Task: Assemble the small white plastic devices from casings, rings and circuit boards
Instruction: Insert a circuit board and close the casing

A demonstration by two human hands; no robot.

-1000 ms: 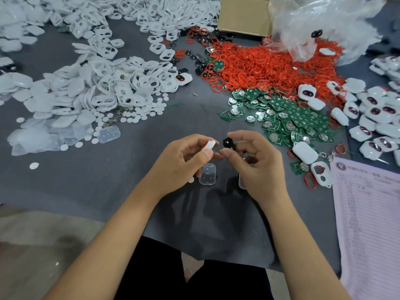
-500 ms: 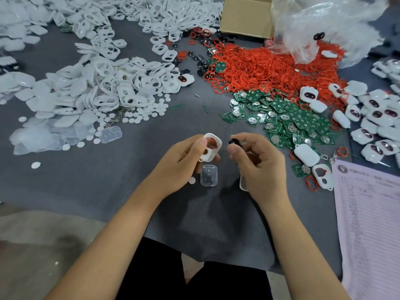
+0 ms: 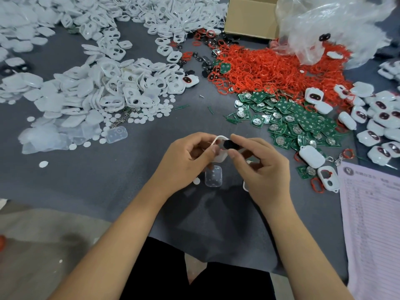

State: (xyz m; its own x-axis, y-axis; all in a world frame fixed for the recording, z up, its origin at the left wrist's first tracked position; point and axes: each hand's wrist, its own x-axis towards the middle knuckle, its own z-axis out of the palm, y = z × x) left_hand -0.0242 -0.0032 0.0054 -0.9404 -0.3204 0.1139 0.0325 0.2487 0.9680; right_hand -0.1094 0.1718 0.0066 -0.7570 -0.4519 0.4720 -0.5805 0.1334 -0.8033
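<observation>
White casing [image 3: 220, 156], small, held above the grey table [image 3: 108, 180] near its front edge, at centre. Left hand [image 3: 186, 161] grips it, fingers curled round its left side, thumb tip pressed on its face. Right hand [image 3: 259, 167] pinches a small black insert [image 3: 229, 144] between thumb and forefinger, the piece touching the casing's upper right rim; cannot tell whether it is seated. Other right fingers curled loosely.

Directly below the hands, flat on the table: one clear plastic cover [image 3: 213, 176], a white disc [image 3: 196, 181] just left of it. A white piece edge shows under the right hand, mostly hidden.

Left and rear: large heap of empty white casings [image 3: 112, 87] with two openings each, loose white discs scattered along its front, pile of clear covers [image 3: 54, 135] at near left.

Rear centre-right: mound of red rings [image 3: 270, 68], small black parts [image 3: 205, 61] at its left fringe. In front of it, spread of green circuit boards [image 3: 292, 120] with round metal cells.

Far right: group of finished white devices [image 3: 381, 122] with dark-red windows. Printed paper sheet [image 3: 372, 213] at near right. Just left of the sheet, a closed white casing with a keyring clip [image 3: 311, 156] and an open casing with a red ring beside it.

Rear: cardboard box [image 3: 251, 18], crumpled clear plastic bag [image 3: 329, 24] right of it, overhanging the rings.
</observation>
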